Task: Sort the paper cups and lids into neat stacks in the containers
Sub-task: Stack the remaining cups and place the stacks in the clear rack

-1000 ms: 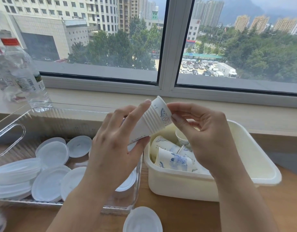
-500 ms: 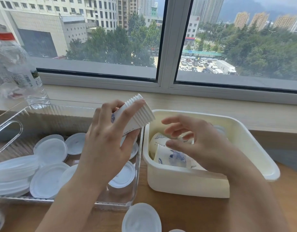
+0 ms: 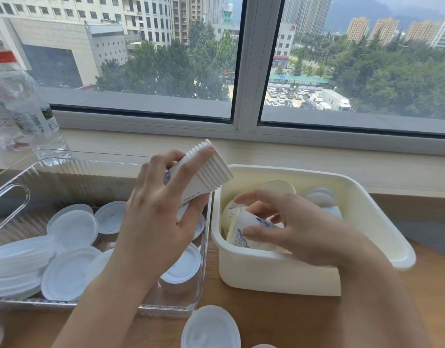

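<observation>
Left hand [image 3: 153, 222] holds a nested cup stack [image 3: 203, 172] tilted above the clear container [image 3: 13, 197] of lids [image 3: 70, 272] at the worktop's left side, while right hand [image 3: 299, 232] has its grip around a printed cup [image 3: 246, 231] lying inside the white tub [image 3: 279, 275]

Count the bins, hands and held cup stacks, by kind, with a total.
Bins: 2, clear bin, white bin
Hands: 2, left hand, right hand
Held stacks: 1, cup stack
Total: 5
</observation>
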Available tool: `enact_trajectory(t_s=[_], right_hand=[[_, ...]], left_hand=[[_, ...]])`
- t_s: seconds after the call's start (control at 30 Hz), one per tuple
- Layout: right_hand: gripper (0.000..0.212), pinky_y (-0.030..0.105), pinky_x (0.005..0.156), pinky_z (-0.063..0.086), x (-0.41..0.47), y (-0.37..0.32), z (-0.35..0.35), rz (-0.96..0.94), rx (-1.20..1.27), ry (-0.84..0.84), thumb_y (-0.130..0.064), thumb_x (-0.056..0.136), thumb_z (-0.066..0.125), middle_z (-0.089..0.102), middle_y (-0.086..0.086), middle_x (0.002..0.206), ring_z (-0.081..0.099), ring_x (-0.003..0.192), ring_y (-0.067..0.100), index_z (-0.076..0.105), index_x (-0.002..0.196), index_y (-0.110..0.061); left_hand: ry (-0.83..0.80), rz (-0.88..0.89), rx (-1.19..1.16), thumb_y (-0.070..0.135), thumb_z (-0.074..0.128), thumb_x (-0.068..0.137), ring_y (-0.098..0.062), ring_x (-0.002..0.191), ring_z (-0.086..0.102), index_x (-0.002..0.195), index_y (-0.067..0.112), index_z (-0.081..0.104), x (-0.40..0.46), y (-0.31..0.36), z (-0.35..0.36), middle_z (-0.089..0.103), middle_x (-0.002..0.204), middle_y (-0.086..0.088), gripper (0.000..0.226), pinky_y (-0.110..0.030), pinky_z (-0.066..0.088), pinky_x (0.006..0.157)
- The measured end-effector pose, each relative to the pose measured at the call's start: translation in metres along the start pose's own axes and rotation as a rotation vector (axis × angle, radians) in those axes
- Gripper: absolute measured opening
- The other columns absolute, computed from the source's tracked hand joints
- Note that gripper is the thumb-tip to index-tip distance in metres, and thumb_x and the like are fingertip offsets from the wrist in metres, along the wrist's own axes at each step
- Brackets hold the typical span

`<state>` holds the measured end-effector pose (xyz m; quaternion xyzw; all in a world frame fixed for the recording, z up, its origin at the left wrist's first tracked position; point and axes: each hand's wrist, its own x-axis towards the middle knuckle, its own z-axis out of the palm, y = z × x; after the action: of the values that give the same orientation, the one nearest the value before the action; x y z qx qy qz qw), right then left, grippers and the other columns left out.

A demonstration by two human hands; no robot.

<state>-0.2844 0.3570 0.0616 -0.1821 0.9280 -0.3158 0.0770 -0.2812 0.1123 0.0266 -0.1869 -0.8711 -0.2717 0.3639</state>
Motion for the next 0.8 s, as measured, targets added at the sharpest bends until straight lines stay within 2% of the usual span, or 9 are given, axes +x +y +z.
enact_trajectory(t_s=[0.17, 0.27, 0.37, 0.43, 0.57, 0.7, 0.77, 0.8], right_hand=[[0.047, 0.036, 0.098, 0.055, 0.002, 0.005, -0.008, -0.046, 0.165, 0.339, -0.048, 0.096, 0.066, 0.068, -0.019, 0.114, 0.063, 0.110, -0.003, 0.050, 0.138, -0.061], [0.040, 0.029, 0.089, 0.058, 0.004, 0.003, -0.010, -0.118, 0.364, 0.562, -0.046, 0.101, 0.061, 0.068, -0.016, 0.118, 0.065, 0.110, -0.002, 0.052, 0.136, -0.063], [0.028, 0.024, 0.086, 0.055, 0.005, -0.008, -0.010, -0.248, 0.617, 0.708, -0.039, 0.105, 0.059, 0.071, -0.007, 0.118, 0.068, 0.110, 0.007, 0.060, 0.131, -0.048], [0.023, 0.028, 0.088, 0.055, 0.005, -0.014, -0.008, -0.298, 0.728, 0.769, -0.036, 0.105, 0.059, 0.071, -0.002, 0.117, 0.068, 0.110, 0.013, 0.060, 0.127, -0.039], [0.023, 0.044, 0.101, 0.056, 0.007, -0.021, -0.003, -0.288, 0.787, 0.752, -0.033, 0.101, 0.060, 0.071, 0.005, 0.120, 0.068, 0.113, 0.021, 0.059, 0.123, -0.029], [0.021, 0.040, 0.097, 0.057, 0.008, -0.022, 0.000, -0.270, 0.700, 0.609, -0.028, 0.103, 0.062, 0.072, -0.001, 0.120, 0.069, 0.115, 0.018, 0.060, 0.123, -0.023], [0.017, 0.037, 0.092, 0.057, 0.007, -0.023, 0.000, -0.254, 0.673, 0.562, -0.030, 0.103, 0.062, 0.075, -0.005, 0.116, 0.069, 0.111, 0.012, 0.063, 0.119, -0.024], [0.014, 0.041, 0.088, 0.058, 0.006, -0.023, 0.000, -0.245, 0.665, 0.547, -0.033, 0.103, 0.062, 0.076, -0.007, 0.113, 0.069, 0.107, 0.008, 0.065, 0.115, -0.026]], left_hand=[[-0.008, 0.011, -0.033, 0.023, 0.066, 0.101, -0.026, 0.117, 0.054, 0.159, 0.029, 0.044, 0.001, 0.002, -0.002, 0.054, 0.135, -0.007, 0.062, -0.045, 0.053, 0.090], [-0.029, 0.040, -0.030, 0.030, 0.059, 0.099, -0.026, 0.119, 0.052, 0.161, 0.038, 0.034, 0.001, 0.005, -0.002, 0.051, 0.135, -0.008, 0.067, -0.043, 0.052, 0.087], [-0.031, 0.068, -0.028, 0.030, 0.056, 0.100, -0.029, 0.118, 0.052, 0.156, 0.042, 0.037, 0.000, 0.009, 0.000, 0.048, 0.136, -0.009, 0.061, -0.050, 0.057, 0.083], [-0.036, 0.097, -0.019, 0.023, 0.062, 0.098, -0.030, 0.118, 0.052, 0.153, 0.040, 0.042, -0.001, 0.010, 0.003, 0.049, 0.136, -0.009, 0.061, -0.052, 0.056, 0.085], [-0.060, 0.134, -0.020, 0.021, 0.065, 0.097, -0.030, 0.116, 0.053, 0.153, 0.039, 0.043, -0.002, 0.012, 0.007, 0.050, 0.136, -0.010, 0.063, -0.054, 0.056, 0.085], [-0.054, 0.133, -0.034, 0.024, 0.064, 0.096, -0.029, 0.117, 0.054, 0.159, 0.040, 0.036, -0.002, 0.013, 0.007, 0.051, 0.135, -0.007, 0.071, -0.052, 0.056, 0.086], [-0.053, 0.123, -0.039, 0.026, 0.063, 0.096, -0.027, 0.117, 0.053, 0.161, 0.041, 0.030, -0.002, 0.012, 0.007, 0.050, 0.134, -0.006, 0.075, -0.049, 0.056, 0.086], [-0.055, 0.115, -0.041, 0.026, 0.063, 0.095, -0.027, 0.117, 0.053, 0.162, 0.042, 0.029, -0.002, 0.012, 0.006, 0.050, 0.135, -0.005, 0.076, -0.049, 0.056, 0.085]])
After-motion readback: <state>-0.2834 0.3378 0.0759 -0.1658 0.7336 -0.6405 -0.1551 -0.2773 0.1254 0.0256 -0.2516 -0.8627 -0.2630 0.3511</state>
